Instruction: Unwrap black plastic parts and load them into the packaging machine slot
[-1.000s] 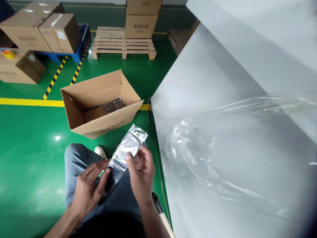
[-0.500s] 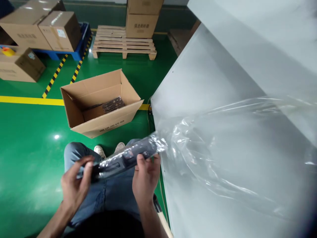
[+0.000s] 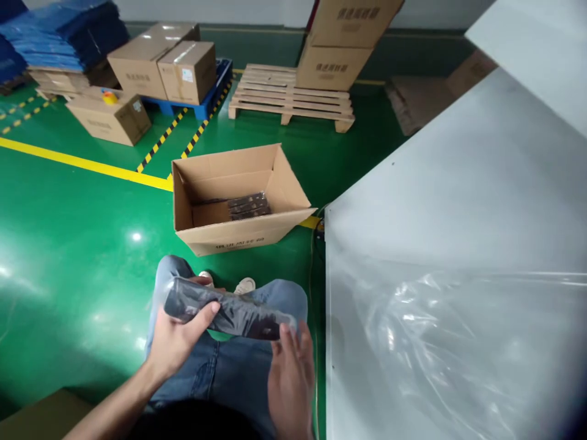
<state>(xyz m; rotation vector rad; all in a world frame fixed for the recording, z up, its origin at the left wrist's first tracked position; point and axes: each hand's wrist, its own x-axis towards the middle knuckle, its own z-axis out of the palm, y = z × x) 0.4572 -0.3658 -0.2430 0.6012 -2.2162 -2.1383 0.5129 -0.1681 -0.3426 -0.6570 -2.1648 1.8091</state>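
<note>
A long dark plastic-looking part (image 3: 247, 318) in a clear plastic bag lies slantwise above my lap. My left hand (image 3: 178, 336) grips it near its left end, the thumb across the near face and the fingers behind. At the other end my right hand (image 3: 291, 366) touches the wrapped tip with its fingers stretched out, not wrapped round it. An open cardboard box (image 3: 243, 235) stands on the floor beyond my knees. Inside it lie several dark wrapped pieces (image 3: 250, 206). A clear plastic sheet or bag (image 3: 426, 318) is spread over the grey surface at my right.
The large pale grey surface (image 3: 367, 244) fills the right side. Farther off stand a wooden pallet (image 3: 275, 98) with stacked cartons (image 3: 332, 67), and a blue pallet (image 3: 215, 91) with more cartons. A closed carton (image 3: 107, 122) carries a yellow-and-red item. A yellow line (image 3: 87, 163) crosses the green floor.
The wrapped part has turned so a plainer face shows, and its right end now tilts down. My left hand has shifted to a fuller grip; my right fingers have loosened. The view has swung left.
</note>
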